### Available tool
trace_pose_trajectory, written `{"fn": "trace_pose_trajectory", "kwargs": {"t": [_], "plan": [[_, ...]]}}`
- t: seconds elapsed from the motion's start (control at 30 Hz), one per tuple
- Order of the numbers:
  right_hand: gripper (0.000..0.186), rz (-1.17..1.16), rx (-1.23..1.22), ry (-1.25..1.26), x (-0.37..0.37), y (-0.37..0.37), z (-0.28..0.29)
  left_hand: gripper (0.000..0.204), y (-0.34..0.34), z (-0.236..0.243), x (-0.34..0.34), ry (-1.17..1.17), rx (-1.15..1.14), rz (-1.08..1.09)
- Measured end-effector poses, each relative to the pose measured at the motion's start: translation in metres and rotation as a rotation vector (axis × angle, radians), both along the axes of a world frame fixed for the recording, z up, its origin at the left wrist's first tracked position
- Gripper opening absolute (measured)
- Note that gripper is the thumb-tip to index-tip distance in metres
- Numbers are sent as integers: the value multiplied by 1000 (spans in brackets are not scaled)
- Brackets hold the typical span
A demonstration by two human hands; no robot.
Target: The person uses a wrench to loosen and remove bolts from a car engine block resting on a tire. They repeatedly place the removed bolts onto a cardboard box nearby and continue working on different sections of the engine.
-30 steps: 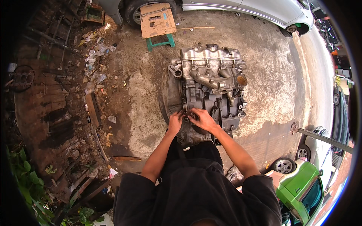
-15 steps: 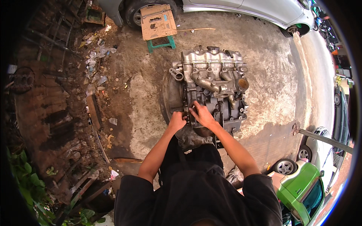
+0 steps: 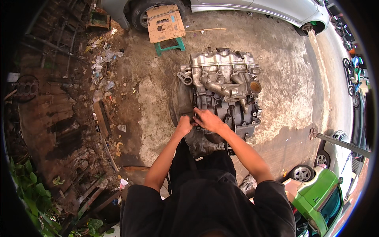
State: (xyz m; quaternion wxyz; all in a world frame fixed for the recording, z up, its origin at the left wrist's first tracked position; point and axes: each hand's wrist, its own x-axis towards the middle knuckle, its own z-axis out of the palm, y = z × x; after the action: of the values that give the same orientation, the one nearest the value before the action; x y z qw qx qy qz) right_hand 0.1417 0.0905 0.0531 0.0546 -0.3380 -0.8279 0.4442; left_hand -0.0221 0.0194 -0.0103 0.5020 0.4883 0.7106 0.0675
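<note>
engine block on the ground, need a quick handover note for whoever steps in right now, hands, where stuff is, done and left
Left hand: closed at the near left corner of the engine, by the round flywheel housing. What the fingers grip is too small to tell.
Right hand: lies on the same spot, touching the left hand.
Engine sits on the concrete ground, grey manifold on top. A green stool with cardboard stands beyond it.
Done: nothing visibly removed.
Left: whatever both hands work on at that corner is unfinished.
</note>
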Motion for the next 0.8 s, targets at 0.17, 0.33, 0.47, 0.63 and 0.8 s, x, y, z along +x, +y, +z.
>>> {"fn": "trace_pose_trajectory", "kwargs": {"t": [0.17,0.33,0.47,0.63,0.8], "plan": [[43,202,192,-19,13,-22,6,21,-35,-18,12,17,327,91],[30,235,266,13,19,-26,4,29,-33,-28,3,-51,386,-67],[27,228,312,66,22,-26,1,32,-27,-22,-6,-126,412,-164],[30,163,203,58,15,-11,-2,28,-17,-25,-12,-186,421,-207],[39,-59,-22,-150,-19,19,-13,27,4,-32,-21,-256,-53,-131]]}}
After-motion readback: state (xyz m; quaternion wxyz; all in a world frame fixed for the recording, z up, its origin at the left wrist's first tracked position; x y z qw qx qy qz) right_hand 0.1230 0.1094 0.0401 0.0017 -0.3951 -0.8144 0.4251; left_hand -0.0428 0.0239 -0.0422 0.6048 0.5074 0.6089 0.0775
